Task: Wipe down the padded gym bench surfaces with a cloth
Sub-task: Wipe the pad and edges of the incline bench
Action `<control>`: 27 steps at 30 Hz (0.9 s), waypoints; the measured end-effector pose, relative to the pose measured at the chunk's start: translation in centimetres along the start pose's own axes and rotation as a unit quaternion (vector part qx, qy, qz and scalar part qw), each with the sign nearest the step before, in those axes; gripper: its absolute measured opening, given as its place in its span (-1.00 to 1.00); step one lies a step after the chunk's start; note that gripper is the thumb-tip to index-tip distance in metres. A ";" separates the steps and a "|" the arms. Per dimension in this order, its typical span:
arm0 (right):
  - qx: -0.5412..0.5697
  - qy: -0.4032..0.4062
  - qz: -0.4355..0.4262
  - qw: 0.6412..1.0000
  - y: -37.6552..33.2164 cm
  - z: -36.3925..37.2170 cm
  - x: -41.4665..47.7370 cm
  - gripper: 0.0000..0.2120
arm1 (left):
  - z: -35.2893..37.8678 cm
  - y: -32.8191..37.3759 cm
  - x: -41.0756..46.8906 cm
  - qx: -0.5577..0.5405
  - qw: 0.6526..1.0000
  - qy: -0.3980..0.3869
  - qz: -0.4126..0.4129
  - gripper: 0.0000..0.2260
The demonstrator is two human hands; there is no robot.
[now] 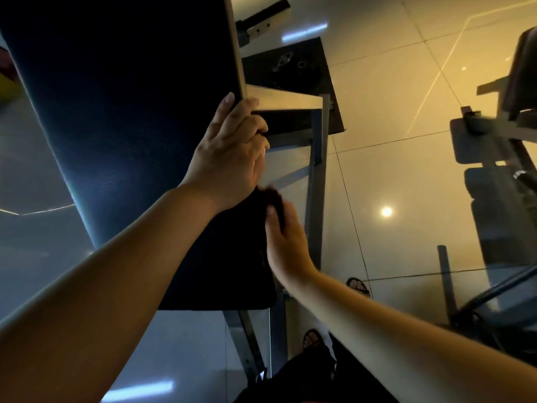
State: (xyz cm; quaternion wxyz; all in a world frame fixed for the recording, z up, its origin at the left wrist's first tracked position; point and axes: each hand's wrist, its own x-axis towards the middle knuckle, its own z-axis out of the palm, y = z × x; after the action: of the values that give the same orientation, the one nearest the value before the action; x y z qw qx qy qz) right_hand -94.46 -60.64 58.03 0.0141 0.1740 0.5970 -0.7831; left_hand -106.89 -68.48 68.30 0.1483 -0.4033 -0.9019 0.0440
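Head cam, left to right.

Long dark blue-black padded vinyl back pad (122, 97): fine pebbled grain, rounded edges, and a pale board backing showing along its right side. It has a sheen on the lower left, but the light is too dim to tell wiped from unwiped.

Left hand (229, 149): clamped on the back pad's right edge, thumb flat on the face and fingers curled round behind. It's there to brace, not to wipe.

Black padded seat pad (220, 257): matte, with rounded corners, sitting below the back pad. No streaks or damp marks visible.

Dark bunched cloth (274, 200): soft and motion-blurred, up against the seat pad's right side edge near where the 2 pads meet.

Right hand (286, 242): holding the cloth with the thumb over it. The fingers are mostly hidden behind the blur.

Grey square-tube steel frame (316, 175): hard painted metal, not on the wipe list.

Glossy cream floor tiles (392, 158): reflective.

Status, my estimate: mid-task, currently on edge work. I can't confirm either top face as done, so I'm treating both pad faces and the far edges as open.
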 end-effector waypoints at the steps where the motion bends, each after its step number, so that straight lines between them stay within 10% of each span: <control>1: -0.004 -0.007 0.023 1.000 1.3 -0.4 -1.7 -0.82 | 0.2 0.2 -0.4 0.003 1.000 -0.002 0.006 -0.72; 18: -0.006 0.012 0.039 0.999 5.1 -0.8 -5.6 -0.76 | 1.1 1.4 -2.3 -0.008 1.000 0.026 0.000 -0.72; 27: -0.048 -0.018 -0.145 0.988 -4.6 0.4 1.8 -0.68 | 0.8 2.6 -4.5 -0.150 0.973 0.031 -0.171 -0.49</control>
State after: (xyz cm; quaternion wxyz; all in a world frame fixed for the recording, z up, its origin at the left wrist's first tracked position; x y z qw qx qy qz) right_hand -97.27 -59.39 61.88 -0.0802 0.0711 0.6525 -0.7502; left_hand -102.47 -70.01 65.97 0.1191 -0.2619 -0.9488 -0.1302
